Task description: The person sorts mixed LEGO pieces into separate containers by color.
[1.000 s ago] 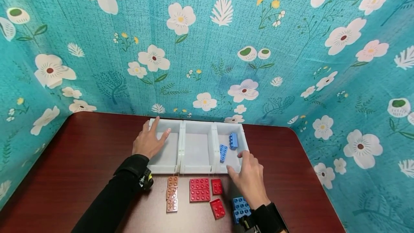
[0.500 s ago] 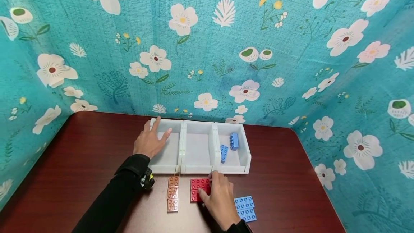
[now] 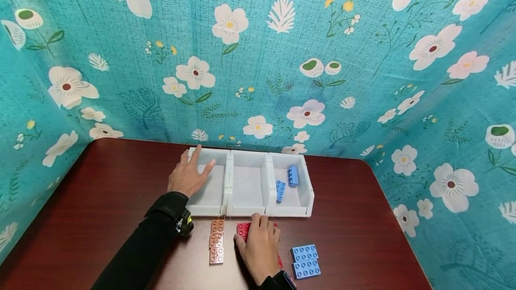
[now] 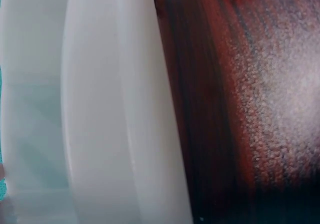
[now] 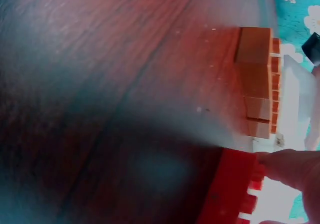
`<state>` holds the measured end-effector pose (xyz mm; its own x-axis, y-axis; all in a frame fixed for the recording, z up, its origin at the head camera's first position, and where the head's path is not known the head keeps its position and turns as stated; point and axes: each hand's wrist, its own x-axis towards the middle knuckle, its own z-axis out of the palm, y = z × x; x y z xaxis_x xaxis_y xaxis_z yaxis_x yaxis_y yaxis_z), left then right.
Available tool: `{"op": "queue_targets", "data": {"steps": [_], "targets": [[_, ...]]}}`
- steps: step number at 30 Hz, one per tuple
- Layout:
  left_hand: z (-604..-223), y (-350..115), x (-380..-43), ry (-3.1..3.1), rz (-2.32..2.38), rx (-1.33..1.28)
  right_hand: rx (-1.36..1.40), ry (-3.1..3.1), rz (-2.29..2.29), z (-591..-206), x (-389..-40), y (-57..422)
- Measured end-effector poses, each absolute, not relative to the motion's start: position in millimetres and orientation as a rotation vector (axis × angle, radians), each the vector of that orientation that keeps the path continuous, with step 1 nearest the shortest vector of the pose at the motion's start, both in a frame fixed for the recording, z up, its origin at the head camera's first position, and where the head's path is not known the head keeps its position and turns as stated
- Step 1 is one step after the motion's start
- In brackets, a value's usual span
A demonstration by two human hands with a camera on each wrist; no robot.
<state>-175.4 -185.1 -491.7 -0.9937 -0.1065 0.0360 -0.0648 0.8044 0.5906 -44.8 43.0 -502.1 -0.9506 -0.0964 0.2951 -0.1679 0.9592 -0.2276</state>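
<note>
Presumably the picking step: right hand [image 3: 261,245] touches red bricks [image 3: 243,229] before the tray [image 3: 247,211], grip unclear. Left hand [image 3: 187,177] spread at tray's left end. Next calls for firm pinch.

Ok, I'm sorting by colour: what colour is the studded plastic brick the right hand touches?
Red; the studded plastic brick shows best in the right wrist view.

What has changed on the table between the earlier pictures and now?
The right hand moved nearer and leftward from the right compartment onto the red bricks; it touches them, but whether it grips one is unclear. The left hand, orange bricks and blue bricks stayed as they were.
</note>
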Motion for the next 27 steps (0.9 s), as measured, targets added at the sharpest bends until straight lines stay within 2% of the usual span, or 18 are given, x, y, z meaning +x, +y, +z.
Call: {"op": "queue_targets", "data": {"steps": [6,13,27], "targets": [[-491,-185,-175,-2.919,-0.953,0.137,0.223,-2.841,0.307,-507,-44,39],[-488,-186,-174,-2.913,-0.952,0.137,0.384,-2.797,0.285,-504,-47,42],[-488,-184,-171,-2.901,-0.952,0.132,0.505,-2.763,0.582,-415,-75,60]]}}
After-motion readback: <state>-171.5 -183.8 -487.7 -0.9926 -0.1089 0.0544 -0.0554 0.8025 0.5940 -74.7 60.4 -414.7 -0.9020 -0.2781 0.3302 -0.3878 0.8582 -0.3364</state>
